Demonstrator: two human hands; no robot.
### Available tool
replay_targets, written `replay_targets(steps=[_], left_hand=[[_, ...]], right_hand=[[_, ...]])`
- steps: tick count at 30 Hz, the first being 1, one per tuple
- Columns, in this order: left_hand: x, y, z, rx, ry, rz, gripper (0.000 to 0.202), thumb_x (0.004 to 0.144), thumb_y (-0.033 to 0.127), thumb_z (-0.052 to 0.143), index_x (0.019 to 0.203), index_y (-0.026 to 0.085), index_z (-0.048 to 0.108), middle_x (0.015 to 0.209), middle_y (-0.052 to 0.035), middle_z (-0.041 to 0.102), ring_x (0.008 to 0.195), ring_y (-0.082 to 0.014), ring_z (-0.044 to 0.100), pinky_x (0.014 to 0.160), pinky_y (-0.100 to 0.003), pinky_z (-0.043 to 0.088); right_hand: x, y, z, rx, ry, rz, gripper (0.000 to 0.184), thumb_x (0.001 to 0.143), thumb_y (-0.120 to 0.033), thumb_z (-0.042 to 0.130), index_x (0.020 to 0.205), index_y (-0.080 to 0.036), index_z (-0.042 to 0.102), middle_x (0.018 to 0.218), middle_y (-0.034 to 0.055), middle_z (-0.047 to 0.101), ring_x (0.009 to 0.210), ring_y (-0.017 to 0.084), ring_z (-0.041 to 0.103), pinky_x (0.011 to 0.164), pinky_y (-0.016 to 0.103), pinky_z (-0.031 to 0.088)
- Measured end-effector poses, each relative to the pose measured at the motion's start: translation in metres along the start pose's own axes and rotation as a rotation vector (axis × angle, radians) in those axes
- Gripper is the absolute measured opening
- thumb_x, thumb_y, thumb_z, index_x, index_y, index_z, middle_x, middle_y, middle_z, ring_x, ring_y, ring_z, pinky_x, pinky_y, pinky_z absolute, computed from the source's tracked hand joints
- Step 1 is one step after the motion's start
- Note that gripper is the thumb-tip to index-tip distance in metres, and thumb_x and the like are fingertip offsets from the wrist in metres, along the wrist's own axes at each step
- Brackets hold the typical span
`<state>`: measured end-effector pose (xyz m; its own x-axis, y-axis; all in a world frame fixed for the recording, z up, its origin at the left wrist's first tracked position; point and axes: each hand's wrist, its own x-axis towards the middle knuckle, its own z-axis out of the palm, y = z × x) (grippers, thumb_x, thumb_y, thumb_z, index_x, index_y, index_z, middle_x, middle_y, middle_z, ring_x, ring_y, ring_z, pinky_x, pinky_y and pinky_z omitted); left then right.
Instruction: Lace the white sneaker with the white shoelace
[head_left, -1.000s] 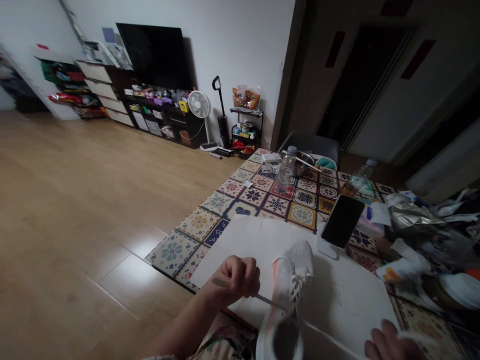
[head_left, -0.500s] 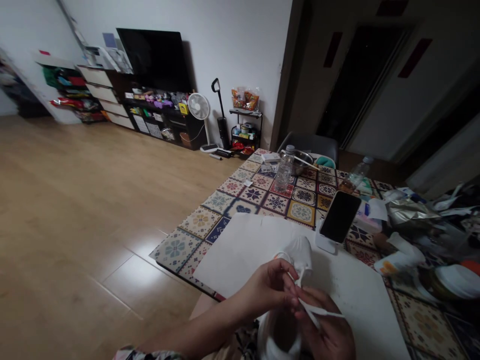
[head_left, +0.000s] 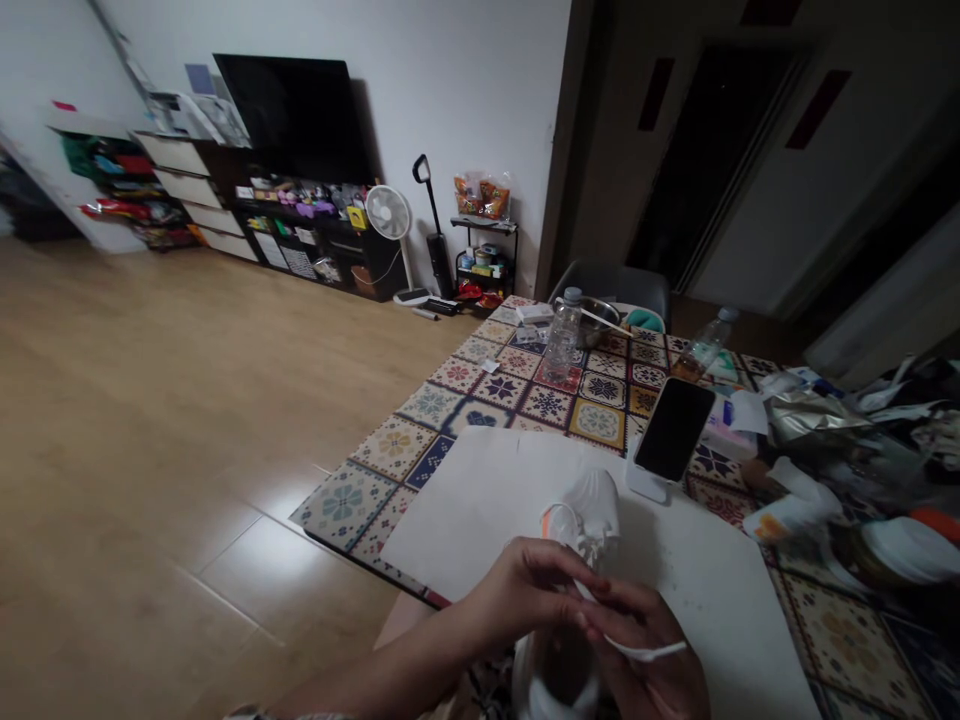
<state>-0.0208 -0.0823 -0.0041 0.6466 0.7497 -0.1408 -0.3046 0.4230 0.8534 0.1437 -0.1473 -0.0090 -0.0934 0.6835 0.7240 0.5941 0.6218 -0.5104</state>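
A white shoe (head_left: 579, 507) with an orange patch on its side lies on the white board, its toe pointing away from me and its opening nearest my body. Above the laced part, my left hand (head_left: 529, 592) pinches a white shoelace (head_left: 646, 653). My right hand (head_left: 651, 645) meets it from the other side, fingers closed on the same lace. The lace's loose end sticks out to the right across my right fingers. My hands cover the middle of the shoe, so part of the lacing is hidden.
The white board (head_left: 487, 490) lies on a patterned tablecloth (head_left: 345, 505). A phone (head_left: 673, 430) stands on a white holder beyond the shoe. Further back are a clear bottle (head_left: 562, 335) and a metal bowl (head_left: 598, 325). Bags and containers crowd the right side.
Both hands have drawn close together over the shoe, and the left has moved slightly down, uncovering more of the shoe's orange side. The view has shifted slightly.
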Motion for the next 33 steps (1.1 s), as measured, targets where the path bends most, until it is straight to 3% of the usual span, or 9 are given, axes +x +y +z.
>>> replay_targets(steps=[5, 8, 12, 15, 18, 22, 25, 29, 33], left_hand=[[0.0, 0.003, -0.001, 0.045, 0.014, 0.082, 0.04, 0.047, 0.041, 0.095, 0.06, 0.011, 0.071, 0.061, -0.0033, 0.07, 0.057, -0.0113, 0.061, 0.058, -0.021, 0.048], [-0.002, 0.005, -0.002, 0.207, -0.016, 0.252, 0.033, 0.061, 0.042, 0.089, 0.061, 0.013, 0.074, 0.063, -0.0069, 0.072, 0.062, -0.0146, 0.066, 0.064, -0.024, 0.05], [-0.007, 0.011, -0.001, 0.431, -0.064, 0.423, 0.033, 0.078, 0.048, 0.075, 0.07, 0.016, 0.078, 0.075, -0.0135, 0.077, 0.074, -0.0204, 0.073, 0.07, -0.027, 0.053], [-0.01, 0.015, 0.003, 0.521, -0.12, 0.483, 0.034, 0.084, 0.049, 0.068, 0.075, 0.018, 0.079, 0.075, -0.0143, 0.077, 0.073, -0.0211, 0.073, 0.072, -0.029, 0.054], [-0.011, 0.015, 0.006, 0.61, -0.126, 0.512, 0.028, 0.088, 0.043, 0.066, 0.08, 0.019, 0.08, 0.072, -0.0143, 0.076, 0.074, -0.0213, 0.072, 0.074, -0.03, 0.053], [-0.009, 0.013, 0.007, 0.65, -0.114, 0.598, 0.022, 0.089, 0.035, 0.066, 0.086, 0.019, 0.08, 0.075, -0.0143, 0.076, 0.077, -0.0218, 0.071, 0.078, -0.031, 0.052], [-0.006, 0.011, 0.005, 0.633, -0.046, 0.658, 0.023, 0.088, 0.037, 0.066, 0.083, 0.02, 0.08, 0.074, -0.0132, 0.075, 0.076, -0.0215, 0.07, 0.079, -0.033, 0.051], [-0.005, 0.01, 0.006, 0.613, -0.006, 0.662, 0.021, 0.086, 0.038, 0.07, 0.081, 0.02, 0.079, 0.072, -0.0122, 0.075, 0.076, -0.0214, 0.07, 0.078, -0.032, 0.051], [-0.006, 0.012, 0.008, 0.608, -0.001, 0.677, 0.013, 0.084, 0.029, 0.072, 0.08, 0.019, 0.079, 0.072, -0.012, 0.076, 0.075, -0.0202, 0.07, 0.077, -0.03, 0.051]], right_hand=[[0.0, -0.011, 0.004, 0.178, 0.12, 0.149, 0.014, 0.092, -0.029, 0.064, 0.096, -0.028, 0.077, 0.085, 0.0033, 0.074, 0.076, 0.016, 0.073, 0.067, 0.022, 0.06], [-0.001, -0.016, 0.008, 0.305, 0.24, 0.336, 0.014, 0.091, -0.034, 0.064, 0.088, -0.027, 0.076, 0.079, 0.0023, 0.073, 0.064, 0.014, 0.067, 0.058, 0.023, 0.056], [-0.007, -0.014, 0.013, 0.48, 0.292, 0.586, 0.021, 0.086, -0.042, 0.069, 0.08, -0.022, 0.073, 0.069, 0.0009, 0.071, 0.046, 0.011, 0.057, 0.045, 0.021, 0.049], [-0.011, -0.006, 0.017, 0.575, 0.316, 0.768, 0.027, 0.077, -0.042, 0.078, 0.087, -0.02, 0.067, 0.061, -0.0017, 0.068, 0.044, 0.011, 0.059, 0.043, 0.019, 0.049], [-0.013, 0.003, 0.018, 0.65, 0.329, 0.825, 0.039, 0.074, -0.036, 0.083, 0.098, -0.025, 0.054, 0.06, -0.0064, 0.066, 0.046, 0.012, 0.061, 0.045, 0.018, 0.05], [-0.014, 0.007, 0.012, 0.563, 0.166, 0.713, 0.021, 0.082, -0.032, 0.074, 0.09, -0.022, 0.058, 0.065, -0.0027, 0.068, 0.052, 0.013, 0.065, 0.046, 0.016, 0.051], [-0.011, 0.006, 0.005, 0.413, -0.009, 0.487, 0.01, 0.09, -0.028, 0.062, 0.094, -0.021, 0.067, 0.082, 0.0037, 0.073, 0.074, 0.018, 0.073, 0.063, 0.02, 0.059], [-0.003, 0.007, 0.0, 0.205, -0.038, 0.197, 0.017, 0.089, -0.02, 0.059, 0.104, -0.024, 0.064, 0.098, 0.0049, 0.07, 0.089, 0.02, 0.071, 0.075, 0.024, 0.06], [0.0, 0.013, 0.0, 0.053, -0.068, 0.088, 0.015, 0.089, -0.019, 0.057, 0.102, -0.024, 0.063, 0.099, 0.0059, 0.068, 0.09, 0.02, 0.069, 0.077, 0.026, 0.06]])
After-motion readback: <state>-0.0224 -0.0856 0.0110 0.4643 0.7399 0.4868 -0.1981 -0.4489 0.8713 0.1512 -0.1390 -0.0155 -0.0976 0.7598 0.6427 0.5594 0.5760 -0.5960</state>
